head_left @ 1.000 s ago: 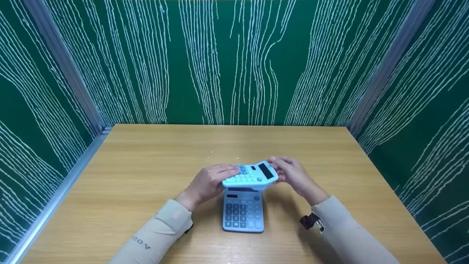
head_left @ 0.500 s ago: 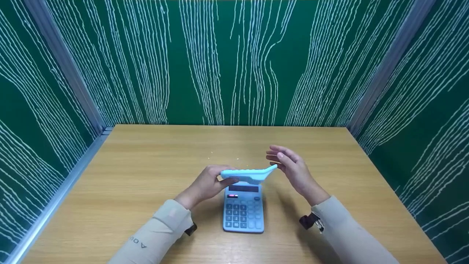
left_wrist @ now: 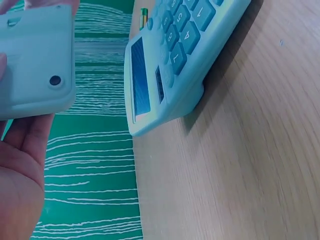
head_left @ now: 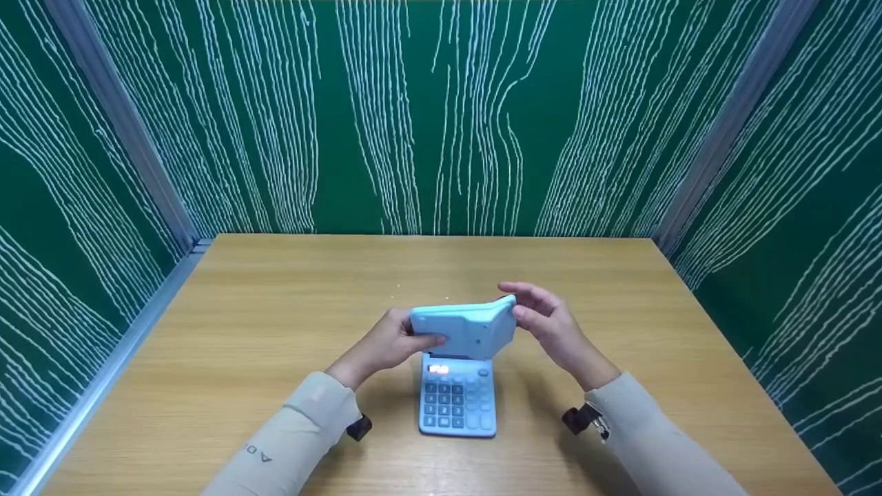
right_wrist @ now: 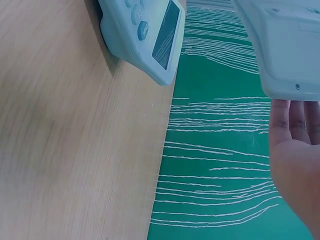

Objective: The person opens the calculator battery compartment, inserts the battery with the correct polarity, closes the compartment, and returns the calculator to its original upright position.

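A light-blue calculator (head_left: 455, 331) is raised and tilted in the head view, its underside toward the camera. My left hand (head_left: 382, 344) grips its left end, thumb on the underside and fingers behind. At the other end, my right hand (head_left: 551, 324) pinches the edge, with the thumb in front and fingers behind. In the right wrist view, that hand's fingers pass behind the calculator's back. A second light-blue calculator (head_left: 457, 406) lies keys up on the table just below, its top part hidden by the raised one. Its dark display (left_wrist: 140, 75) shows in the left wrist view.
A small green-and-gold cylinder (left_wrist: 143, 17) sits beyond the lying calculator. Tiny pale specks dot the wooden table (head_left: 289, 289) farther back. Green walls with white wavy lines (head_left: 455, 124) stand behind and at both sides. Each wrist carries a small black camera (head_left: 360, 427).
My left hand has turned the raised calculator from keys up, through edge-on, to underside toward the camera. The right hand moved off its edge, then came back to it.
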Demonstrator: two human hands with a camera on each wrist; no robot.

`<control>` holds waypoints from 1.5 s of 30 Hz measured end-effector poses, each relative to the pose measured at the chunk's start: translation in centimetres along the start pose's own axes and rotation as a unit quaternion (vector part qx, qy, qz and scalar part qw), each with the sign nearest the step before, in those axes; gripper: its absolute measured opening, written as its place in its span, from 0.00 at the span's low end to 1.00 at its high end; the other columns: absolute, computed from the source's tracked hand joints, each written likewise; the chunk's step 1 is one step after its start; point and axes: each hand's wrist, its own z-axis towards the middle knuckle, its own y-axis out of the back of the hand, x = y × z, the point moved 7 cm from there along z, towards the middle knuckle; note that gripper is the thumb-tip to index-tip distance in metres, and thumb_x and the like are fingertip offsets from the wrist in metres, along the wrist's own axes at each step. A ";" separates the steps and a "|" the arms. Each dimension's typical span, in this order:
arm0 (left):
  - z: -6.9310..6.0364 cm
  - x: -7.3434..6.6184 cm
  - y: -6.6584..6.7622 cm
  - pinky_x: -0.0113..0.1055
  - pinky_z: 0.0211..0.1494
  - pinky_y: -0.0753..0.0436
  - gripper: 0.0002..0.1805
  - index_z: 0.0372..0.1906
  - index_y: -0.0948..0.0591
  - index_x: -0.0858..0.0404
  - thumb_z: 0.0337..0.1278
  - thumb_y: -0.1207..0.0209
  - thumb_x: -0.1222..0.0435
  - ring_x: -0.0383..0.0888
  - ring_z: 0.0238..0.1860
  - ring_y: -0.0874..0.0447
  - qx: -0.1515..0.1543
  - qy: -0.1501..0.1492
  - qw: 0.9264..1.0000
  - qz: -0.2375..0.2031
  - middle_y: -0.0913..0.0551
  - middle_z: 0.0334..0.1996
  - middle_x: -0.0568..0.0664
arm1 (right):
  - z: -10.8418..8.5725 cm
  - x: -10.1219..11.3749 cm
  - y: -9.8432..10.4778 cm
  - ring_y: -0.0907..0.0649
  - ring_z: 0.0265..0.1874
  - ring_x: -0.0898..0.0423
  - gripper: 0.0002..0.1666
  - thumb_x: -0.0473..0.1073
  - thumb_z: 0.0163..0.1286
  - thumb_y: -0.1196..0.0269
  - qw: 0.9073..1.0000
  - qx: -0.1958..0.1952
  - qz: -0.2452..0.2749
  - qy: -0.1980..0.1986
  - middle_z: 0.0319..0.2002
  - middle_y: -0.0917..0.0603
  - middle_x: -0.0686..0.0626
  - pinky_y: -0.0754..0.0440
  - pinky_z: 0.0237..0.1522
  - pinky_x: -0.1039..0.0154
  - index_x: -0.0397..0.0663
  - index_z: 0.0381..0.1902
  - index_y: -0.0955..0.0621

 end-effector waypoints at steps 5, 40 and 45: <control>0.0 0.3 0.1 0.53 0.73 0.16 0.26 0.71 0.18 0.57 0.74 0.31 0.57 0.52 0.68 0.13 0.000 0.006 1.000 -0.010 0.12 0.67 0.51 | 0.0 -0.3 -0.1 0.14 0.57 0.57 0.30 0.34 0.76 0.34 0.999 -0.008 -0.039 -0.012 0.56 0.10 0.56 0.12 0.60 0.64 0.31 0.73 0.24; 0.1 0.9 -0.3 0.49 0.73 0.16 0.33 0.79 0.29 0.60 0.79 0.37 0.50 0.52 0.70 0.16 -0.083 0.019 0.991 -0.106 0.18 0.72 0.53 | -0.4 -1.6 -1.1 0.11 0.49 0.56 0.16 0.33 0.79 0.35 0.993 -0.081 0.032 -0.085 0.48 0.09 0.53 0.09 0.57 0.60 0.40 0.62 0.19; 0.1 0.8 -0.7 0.48 0.73 0.17 0.34 0.81 0.32 0.58 0.79 0.37 0.51 0.52 0.73 0.18 -0.086 0.022 0.987 -0.135 0.20 0.74 0.51 | -0.6 -2.0 -1.3 0.10 0.51 0.56 0.17 0.33 0.80 0.37 0.989 -0.092 0.056 -0.105 0.49 0.09 0.52 0.09 0.57 0.61 0.37 0.63 0.21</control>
